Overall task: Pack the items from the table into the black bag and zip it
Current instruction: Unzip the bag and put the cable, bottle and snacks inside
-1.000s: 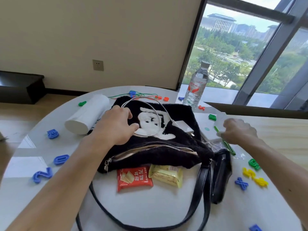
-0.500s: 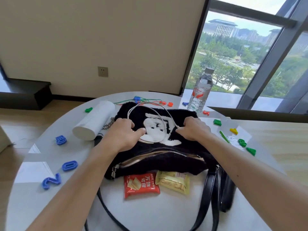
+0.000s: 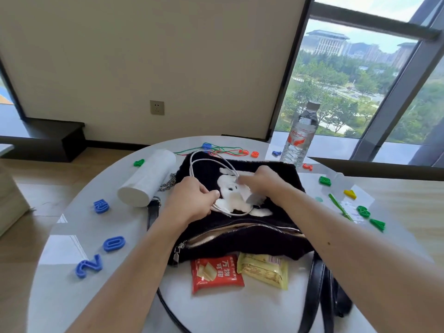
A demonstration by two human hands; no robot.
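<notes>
Head view: black bag lies mid-worktop, zip open along its near edge. Left hand pinches a white cable looped on top of the bag; right hand is blurred, grip unclear, seemingly on the same cable. Step in hand: coiling the cable. Next: feed it into the opening. Two snack packets lie just near the bag, unpacked.
</notes>
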